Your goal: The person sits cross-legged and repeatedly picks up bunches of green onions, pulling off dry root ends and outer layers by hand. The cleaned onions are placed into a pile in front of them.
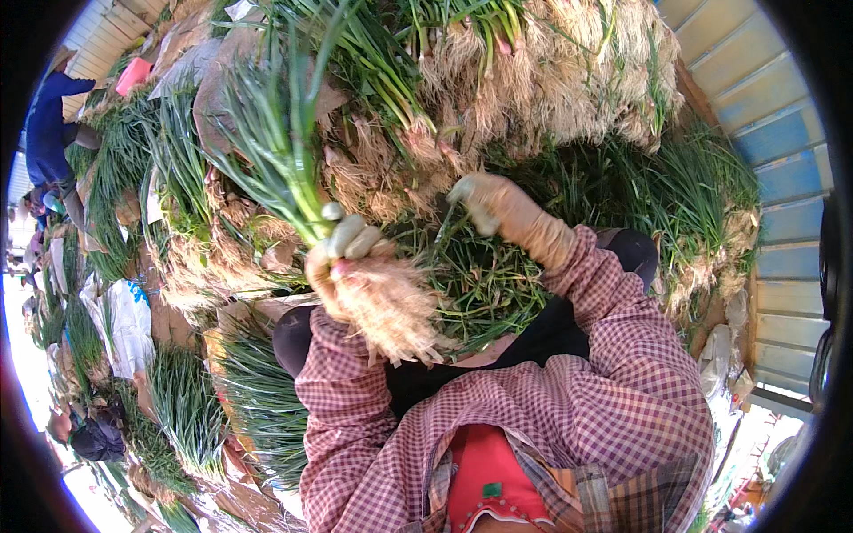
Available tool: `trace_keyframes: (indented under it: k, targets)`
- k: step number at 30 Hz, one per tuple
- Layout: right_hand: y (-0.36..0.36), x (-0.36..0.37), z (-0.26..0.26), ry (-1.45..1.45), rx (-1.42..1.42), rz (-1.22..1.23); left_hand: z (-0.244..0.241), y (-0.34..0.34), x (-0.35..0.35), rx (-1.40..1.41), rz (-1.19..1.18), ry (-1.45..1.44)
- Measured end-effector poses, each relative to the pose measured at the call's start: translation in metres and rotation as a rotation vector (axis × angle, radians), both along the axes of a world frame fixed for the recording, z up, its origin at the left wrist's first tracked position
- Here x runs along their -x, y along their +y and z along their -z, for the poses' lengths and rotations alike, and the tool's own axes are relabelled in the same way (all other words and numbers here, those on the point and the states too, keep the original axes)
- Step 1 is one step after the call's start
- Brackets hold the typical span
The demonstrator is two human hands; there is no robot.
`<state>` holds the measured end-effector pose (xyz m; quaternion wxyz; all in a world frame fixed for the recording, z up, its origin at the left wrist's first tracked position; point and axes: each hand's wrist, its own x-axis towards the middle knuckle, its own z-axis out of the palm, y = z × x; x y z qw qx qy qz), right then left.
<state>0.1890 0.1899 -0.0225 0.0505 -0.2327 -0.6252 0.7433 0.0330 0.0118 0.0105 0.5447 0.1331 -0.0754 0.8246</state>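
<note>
My left hand (350,250), in a glove with grey-green fingertips, grips a bunch of green onions (306,200) around the stalks just above the roots. The long green leaves point up and away, while the pale, shaggy roots (393,303) hang towards my lap, blurred. My right hand (506,210), gloved too, hovers with bent fingers over a heap of loose green leaves (493,286). A thin green strand shows right by its fingertips; blur hides whether the fingers hold it. The two hands are apart.
A large pile of rooted onions (533,80) rises ahead. More onions with long leaves (693,180) lie at the right, beside a corrugated metal wall (786,180). Bundles (186,406) and a white sack (123,320) lie at the left. A person in blue (50,126) is at far left.
</note>
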Motion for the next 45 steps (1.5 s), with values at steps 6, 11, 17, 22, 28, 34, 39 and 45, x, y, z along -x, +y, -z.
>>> trace_keyframes:
  k: [6, 11, 17, 22, 28, 34, 39, 45]
  targets:
    - [0.049, 0.037, 0.054, -0.024, -1.067, 0.316, 0.013, 0.005, -0.007, 0.305, 0.049, 0.097]
    - [0.074, 0.066, 0.016, -0.327, -1.297, 0.026, 0.021, 0.009, -0.006, 0.376, 0.037, 0.183]
    - [0.006, 0.024, 0.003, -0.052, -0.630, -0.208, 0.024, 0.008, -0.011, 0.510, 0.128, 0.199]
    - [-0.017, 0.031, 0.008, 0.290, -0.766, -0.074, 0.025, 0.010, -0.017, 0.698, -0.011, 0.174]
    - [0.012, 0.051, -0.010, 0.112, -0.026, 0.173, 0.021, 0.001, -0.017, 0.711, 0.099, 0.266]
    - [-0.039, 0.093, 0.005, 0.258, 0.128, 0.297, 0.040, 0.004, -0.025, 0.683, -0.091, 0.132]
    - [-0.060, 0.094, 0.005, 0.401, 0.465, 0.563, 0.047, 0.003, -0.019, 0.486, -0.051, 0.071]
    - [-0.056, 0.085, 0.003, 0.163, -0.828, 0.604, 0.035, -0.007, -0.024, 0.670, -0.090, 0.355]
